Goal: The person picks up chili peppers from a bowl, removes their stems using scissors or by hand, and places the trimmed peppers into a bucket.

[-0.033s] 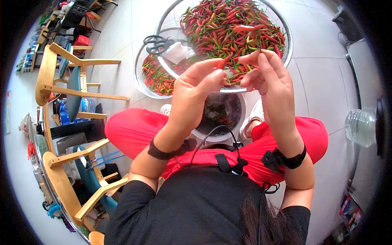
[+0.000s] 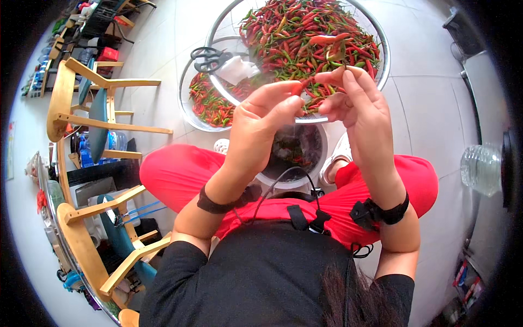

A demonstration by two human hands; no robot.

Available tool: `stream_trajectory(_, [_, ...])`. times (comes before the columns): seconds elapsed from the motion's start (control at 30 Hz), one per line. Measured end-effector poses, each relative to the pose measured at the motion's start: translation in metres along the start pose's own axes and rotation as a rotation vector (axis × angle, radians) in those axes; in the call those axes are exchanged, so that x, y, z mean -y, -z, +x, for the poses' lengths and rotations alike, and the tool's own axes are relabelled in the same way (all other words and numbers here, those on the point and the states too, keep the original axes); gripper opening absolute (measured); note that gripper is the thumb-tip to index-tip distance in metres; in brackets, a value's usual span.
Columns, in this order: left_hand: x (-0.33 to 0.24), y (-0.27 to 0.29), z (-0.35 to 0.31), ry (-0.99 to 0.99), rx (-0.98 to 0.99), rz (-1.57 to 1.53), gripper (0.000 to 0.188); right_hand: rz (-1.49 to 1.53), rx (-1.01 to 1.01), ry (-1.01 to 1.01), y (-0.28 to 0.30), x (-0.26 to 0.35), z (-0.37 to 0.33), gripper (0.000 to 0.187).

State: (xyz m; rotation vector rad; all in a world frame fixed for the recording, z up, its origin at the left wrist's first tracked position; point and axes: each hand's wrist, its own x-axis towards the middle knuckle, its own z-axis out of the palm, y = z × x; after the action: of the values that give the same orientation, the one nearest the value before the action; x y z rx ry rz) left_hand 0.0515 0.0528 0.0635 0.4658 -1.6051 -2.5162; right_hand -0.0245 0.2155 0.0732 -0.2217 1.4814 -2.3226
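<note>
My left hand (image 2: 267,106) pinches a red chili pepper (image 2: 297,89) between thumb and forefinger. Close beside it, my right hand (image 2: 359,98) has thumb and forefinger together on a thin dark stem. Just beyond those fingertips shows a larger red chili (image 2: 327,39) with a pale brownish part under it; whether it hangs on that stem I cannot tell. Both hands are raised over the near rim of a wide round basin (image 2: 386,60), heaped with red and green chilies (image 2: 289,41). Below the hands, a pail (image 2: 323,150) holds dark greenish and reddish bits.
A second basin (image 2: 183,106) with chilies sits partly under the wide one. Black-handled scissors (image 2: 207,59) and a white tissue (image 2: 237,70) lie at its upper edge. Wooden chairs (image 2: 65,103) stand to the left. A large clear water bottle (image 2: 481,170) is at the right.
Almost nothing differs. The fingertips of both hands have shifted very slightly, and the larger red chili sits a touch further left.
</note>
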Motion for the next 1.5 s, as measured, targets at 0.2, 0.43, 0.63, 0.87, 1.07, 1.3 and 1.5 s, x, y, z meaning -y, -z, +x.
stream_trajectory(0.2, [0.008, -0.001, -0.007, -0.047, 0.031, 0.193, 0.027, 0.235, 0.096, -0.135, 0.013, -0.001, 0.007, 0.023])
stream_trajectory(0.43, [-0.023, 0.038, -0.014, -0.282, 0.411, 1.741, 0.009, -0.115, 0.035, -0.007, 0.004, 0.001, 0.003, 0.022])
stream_trajectory(0.63, [-0.032, 0.055, -0.019, -0.159, 0.318, 1.551, 0.016, -0.183, 0.064, 0.051, -0.001, 0.001, -0.002, 0.023])
stream_trajectory(0.87, [-0.055, 0.048, -0.006, -0.062, -0.029, 0.591, 0.028, -0.427, 0.089, 0.057, -0.005, 0.006, -0.008, 0.017])
stream_trajectory(1.07, [-0.043, 0.058, 0.007, -0.073, -0.060, -0.060, 0.027, -0.662, 0.218, 0.203, -0.020, 0.004, -0.023, 0.015])
stream_trajectory(1.3, [-0.036, 0.049, 0.009, -0.057, -0.088, -0.164, 0.026, -0.622, 0.220, 0.109, -0.022, 0.003, -0.025, 0.016])
stream_trajectory(1.5, [-0.031, 0.039, 0.009, -0.090, -0.091, -0.130, 0.025, -0.603, 0.182, 0.151, -0.018, -0.003, -0.023, 0.017])
